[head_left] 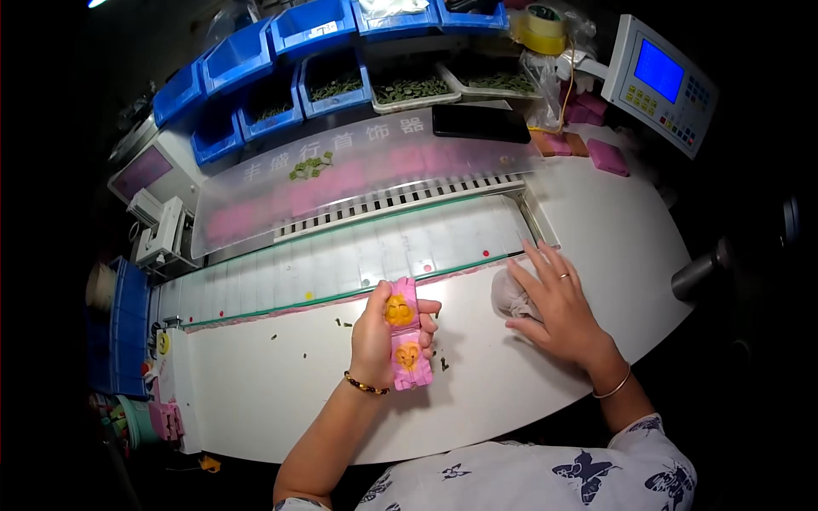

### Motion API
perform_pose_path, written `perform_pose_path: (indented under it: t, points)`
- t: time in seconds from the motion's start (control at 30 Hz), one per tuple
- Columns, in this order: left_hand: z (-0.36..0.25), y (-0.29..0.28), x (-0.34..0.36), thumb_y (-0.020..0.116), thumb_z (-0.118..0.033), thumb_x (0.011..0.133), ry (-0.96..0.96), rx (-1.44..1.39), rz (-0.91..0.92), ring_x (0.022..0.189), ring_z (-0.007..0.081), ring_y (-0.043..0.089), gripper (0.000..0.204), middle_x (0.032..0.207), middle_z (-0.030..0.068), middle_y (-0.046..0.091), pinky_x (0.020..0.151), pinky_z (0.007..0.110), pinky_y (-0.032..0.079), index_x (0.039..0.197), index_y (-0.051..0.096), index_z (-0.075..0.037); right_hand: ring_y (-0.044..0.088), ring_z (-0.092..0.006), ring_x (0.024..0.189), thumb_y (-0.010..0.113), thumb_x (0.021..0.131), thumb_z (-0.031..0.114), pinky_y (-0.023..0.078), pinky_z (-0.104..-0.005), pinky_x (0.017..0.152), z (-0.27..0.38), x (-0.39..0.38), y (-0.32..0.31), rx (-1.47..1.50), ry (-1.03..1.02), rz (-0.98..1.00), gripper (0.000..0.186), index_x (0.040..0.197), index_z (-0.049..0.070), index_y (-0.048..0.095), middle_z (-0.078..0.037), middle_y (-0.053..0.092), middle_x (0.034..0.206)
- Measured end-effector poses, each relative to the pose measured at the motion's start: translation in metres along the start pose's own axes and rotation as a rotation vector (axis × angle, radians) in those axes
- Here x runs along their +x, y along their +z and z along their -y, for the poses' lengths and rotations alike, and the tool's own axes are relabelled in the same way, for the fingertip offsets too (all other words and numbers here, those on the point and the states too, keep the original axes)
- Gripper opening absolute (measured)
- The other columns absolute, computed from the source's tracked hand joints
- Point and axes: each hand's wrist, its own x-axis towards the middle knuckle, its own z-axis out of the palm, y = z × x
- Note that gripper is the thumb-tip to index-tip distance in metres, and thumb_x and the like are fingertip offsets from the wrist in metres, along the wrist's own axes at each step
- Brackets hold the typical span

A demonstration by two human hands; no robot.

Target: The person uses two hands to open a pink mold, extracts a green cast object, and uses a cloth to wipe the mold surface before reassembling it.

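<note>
Overhead, the head camera is looking down on a white worktable that is curving with the lens. Left hand is gripping a pink strip of two joined blocks, each carrying an orange heart-shaped piece; the fingers are wrapping round the upper block from the left, thumb side facing the camera, and the strip is standing roughly upright just above the table's near middle. A dark bead bracelet is sitting on that wrist. Right hand is lying flat, fingers spread and nearly straight, pressing on a small clear plastic bag at the table's right of centre; it is touching the bag, not closing round it. A ring is showing on one finger and a thin bangle on the wrist. Small green bits are lying scattered on the table near the left hand. Beyond the hands, a long white segmented conveyor with a green edge is running across, and behind it a frosted plastic sheet is leaning over pink blocks. Blue bins holding green pieces are lining the back. A dark phone is resting on the sheet's far edge, a roll of yellow tape is sitting near it, and a control panel with a blue screen is standing at upper right.
</note>
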Motion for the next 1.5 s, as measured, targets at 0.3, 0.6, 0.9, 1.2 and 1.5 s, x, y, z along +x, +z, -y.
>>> perform_pose_path:
  t: [0.3, 0.6, 0.9, 1.2, 1.5]
  points:
    - [0.017, -0.001, -0.001, 0.031, -0.047, 0.101, 0.101, -0.008, 0.055, 0.060, 0.0164, 0.054, 0.062, 0.079, 0.0091, 0.060, 0.050, 0.032, 0.050, 0.121, 0.053, 0.007, 0.058, -0.0395, 0.110, 0.072, 0.069, -0.001, 0.049, -0.0402, 0.091, 0.010, 0.005, -0.006, 0.228, -0.014, 0.210, 0.081, 0.142, 0.001, 0.038, -0.029, 0.043, 0.140]
    - [0.018, 0.013, -0.009, 0.029, -0.042, 0.104, 0.254, 0.169, 0.065, 0.096, 0.0188, 0.062, 0.057, 0.113, 0.0117, 0.064, 0.086, 0.031, 0.050, 0.125, 0.055, 0.005, 0.067, -0.0270, 0.088, 0.063, 0.072, 0.001, 0.056, -0.0347, 0.072, 0.077, 0.031, -0.017, 0.050, -0.398, -0.174, 0.056, 0.126, -0.008, 0.053, -0.025, 0.057, 0.127]
    - [0.019, -0.003, -0.013, 0.039, -0.051, 0.099, 0.205, 0.042, -0.148, 0.060, 0.0181, 0.058, 0.054, 0.080, 0.0085, 0.063, 0.049, 0.031, 0.049, 0.104, 0.061, -0.002, 0.067, -0.0290, 0.088, 0.063, 0.074, 0.004, 0.056, -0.0355, 0.076, 0.078, 0.057, -0.053, 0.125, -0.302, -0.485, 0.046, 0.118, -0.006, 0.061, -0.026, 0.060, 0.123]
    - [0.025, -0.015, -0.013, 0.029, -0.038, 0.105, 0.377, -0.022, -0.034, 0.093, 0.0170, 0.062, 0.053, 0.108, 0.0097, 0.063, 0.081, 0.030, 0.051, 0.127, 0.055, 0.002, 0.066, -0.0264, 0.086, 0.062, 0.075, 0.006, 0.054, -0.0320, 0.066, 0.079, 0.051, -0.031, 0.252, -0.363, -0.150, 0.044, 0.118, -0.004, 0.062, -0.021, 0.061, 0.124]
    - [0.019, -0.008, -0.036, 0.024, -0.038, 0.104, 0.827, 0.284, -0.229, 0.083, 0.0118, 0.057, 0.058, 0.082, 0.0070, 0.060, 0.077, 0.027, 0.047, 0.121, 0.057, 0.007, 0.057, -0.0226, 0.066, 0.060, 0.072, 0.005, 0.051, -0.0312, 0.057, 0.093, 0.033, -0.009, 0.292, -0.489, 0.072, 0.052, 0.124, -0.002, 0.057, -0.021, 0.053, 0.134]
